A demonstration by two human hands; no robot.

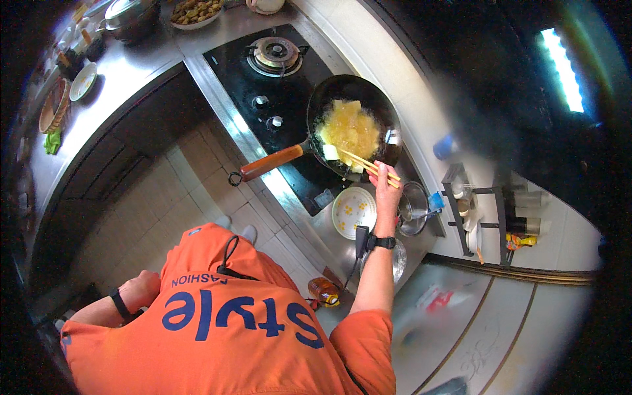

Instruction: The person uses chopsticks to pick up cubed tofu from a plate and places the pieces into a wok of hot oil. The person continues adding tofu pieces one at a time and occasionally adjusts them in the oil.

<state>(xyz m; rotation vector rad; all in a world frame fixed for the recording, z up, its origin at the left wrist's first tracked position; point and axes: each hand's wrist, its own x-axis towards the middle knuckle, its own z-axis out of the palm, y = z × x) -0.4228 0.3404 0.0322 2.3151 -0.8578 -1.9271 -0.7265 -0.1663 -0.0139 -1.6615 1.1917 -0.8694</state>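
My right hand (384,178) grips a pair of wooden chopsticks (364,162), whose tips reach into the near side of a black wok (390,106). Pale yellow pieces of food (348,128) lie in bubbling oil there, with a whiter piece (331,152) at the edge near the tips. The wok's wooden handle (271,163) points left over the front edge of the stove, and no hand is on it. My left hand (143,289) rests by the orange shirt at the waist, its fingers mostly hidden; whether it holds anything does not show.
Right of the gas stove (237,74) stand a flower-patterned plate (353,229) and a metal bowl (413,197). A second burner (276,52) is beyond the wok. An oil bottle (323,290) stands low by the counter. A wall rack (474,190) is at right; a food dish (195,22) stands at back left.
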